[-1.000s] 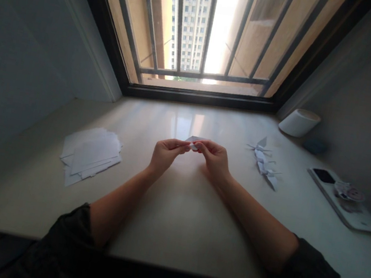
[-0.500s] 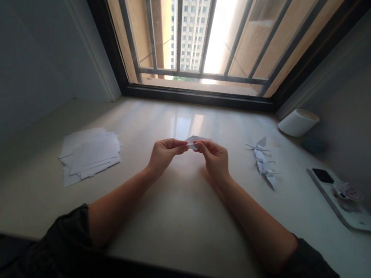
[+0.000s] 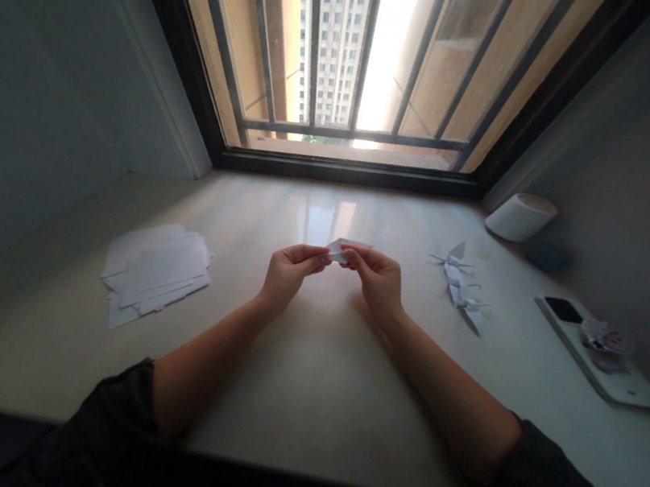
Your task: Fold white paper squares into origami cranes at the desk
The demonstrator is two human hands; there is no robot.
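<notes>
My left hand (image 3: 289,272) and my right hand (image 3: 377,278) meet above the middle of the pale table (image 3: 308,355). Both pinch a small folded piece of white paper (image 3: 341,248) between thumb and fingers. The paper is held just above the tabletop, and most of it is hidden behind my fingertips. A loose pile of white paper sheets (image 3: 155,271) lies to the left of my left hand. Folded paper cranes (image 3: 460,284) lie to the right of my right hand.
A white roll-shaped object (image 3: 519,217) lies on its side at the back right corner. A white tablet-like slab (image 3: 601,358) with a dark phone and a small round item on it sits at the right edge. A barred window (image 3: 358,61) fills the far wall.
The hands and paper stay almost where they were. The view has shifted slightly, with only tiny finger movement on the paper.
</notes>
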